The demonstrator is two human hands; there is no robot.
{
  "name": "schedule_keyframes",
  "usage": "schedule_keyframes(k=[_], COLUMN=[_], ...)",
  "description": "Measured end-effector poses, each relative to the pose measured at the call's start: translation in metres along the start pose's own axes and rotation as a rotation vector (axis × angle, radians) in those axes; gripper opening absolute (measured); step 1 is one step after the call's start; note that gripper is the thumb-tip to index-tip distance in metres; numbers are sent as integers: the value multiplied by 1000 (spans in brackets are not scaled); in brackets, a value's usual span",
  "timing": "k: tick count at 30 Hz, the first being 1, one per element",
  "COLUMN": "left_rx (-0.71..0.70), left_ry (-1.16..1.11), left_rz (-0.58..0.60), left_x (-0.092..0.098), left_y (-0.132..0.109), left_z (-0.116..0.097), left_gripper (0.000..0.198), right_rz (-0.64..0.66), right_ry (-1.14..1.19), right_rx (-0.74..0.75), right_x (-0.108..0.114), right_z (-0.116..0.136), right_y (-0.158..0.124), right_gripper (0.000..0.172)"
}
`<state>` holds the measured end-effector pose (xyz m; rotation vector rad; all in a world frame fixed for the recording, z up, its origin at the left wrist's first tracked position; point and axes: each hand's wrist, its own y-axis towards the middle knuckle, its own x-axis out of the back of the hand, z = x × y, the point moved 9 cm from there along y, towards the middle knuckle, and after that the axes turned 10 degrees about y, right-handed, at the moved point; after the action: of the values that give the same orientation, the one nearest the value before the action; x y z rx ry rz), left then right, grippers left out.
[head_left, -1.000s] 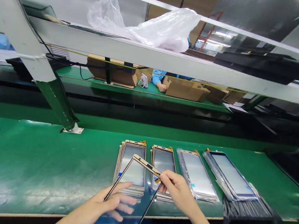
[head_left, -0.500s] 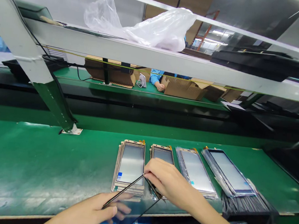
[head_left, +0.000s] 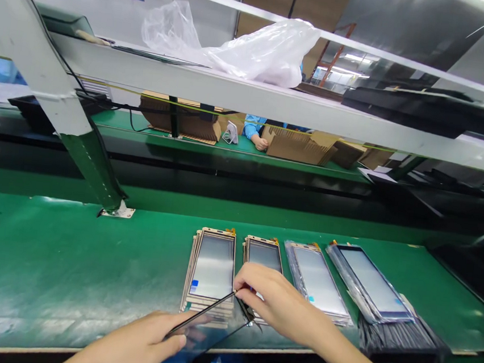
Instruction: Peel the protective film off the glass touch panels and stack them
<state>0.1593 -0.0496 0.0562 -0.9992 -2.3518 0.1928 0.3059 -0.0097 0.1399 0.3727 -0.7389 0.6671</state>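
A clear touch-screen panel with a black border (head_left: pixel 202 313) is held tilted over the table's front edge. My left hand (head_left: pixel 148 332) grips its left side, thumb on the near face and fingers seen dimly through the glass. My right hand (head_left: pixel 271 298) pinches its upper corner; a dark strip hangs under those fingers, its kind unclear. Behind the panel lies a stack of gold-framed screen panels (head_left: pixel 216 259). A second gold-framed stack (head_left: pixel 265 253) is partly covered by my right hand. Further right lie a plastic-wrapped white-framed stack (head_left: pixel 320 277) and a dark-framed stack (head_left: pixel 372 279).
The green table (head_left: pixel 66 267) stretches out to the left. A slanted post (head_left: pixel 93 164) stands on it, and a shelf (head_left: pixel 242 93) with a plastic bag (head_left: pixel 267 50) crosses above. Across the way, a person's hand (head_left: pixel 261 143) rests by cardboard dividers (head_left: pixel 297 145). Black material (head_left: pixel 402 334) lies at right.
The panel has turned more edge-on and its right side has dipped slightly. My right hand has shifted a little down and right. Both hands keep their hold; the stacks stay put.
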Motion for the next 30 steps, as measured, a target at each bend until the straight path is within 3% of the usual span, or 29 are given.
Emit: schedule_keyframes(k=[6,10,13,16,20,23,26,28,29,30], left_rx=[-21,31,-9,-39,-36,3,26,25,24,25], left_ry=[-83,-293,-459,-610,-705,-731,-705,-647,-605,-554], left_rz=[16,128,232,271,262,221,169,167,176,186], left_x=[0,-13,-22,-22,-13,-3,5,5,3,0], left_y=[-1,0,4,10,15,16,16,17,17,17], left_z=[-3,0,5,15,24,30,34,33,30,27], left_gripper=[43,41,44,54,57,57,58,57,56,55], right_rz=[-48,-145,-246,-299,-342,-556,-894,-1050,-1025,-922], right_ry=[-202,-341,-340,-50,667,887,788,552,411,282], right_rx=[236,329,352,273,-4,-122,-82,-81,-81,-69], right_x=[-8,-6,-3,1,4,28,74,93,95,89], right_z=[14,16,14,4,-26,-44,-52,-50,-45,-38], right_y=[-7,-10,-17,-28,-54,-90,-124,-130,-120,-102], right_gripper=[23,28,29,23,15,19,18,11,9,13])
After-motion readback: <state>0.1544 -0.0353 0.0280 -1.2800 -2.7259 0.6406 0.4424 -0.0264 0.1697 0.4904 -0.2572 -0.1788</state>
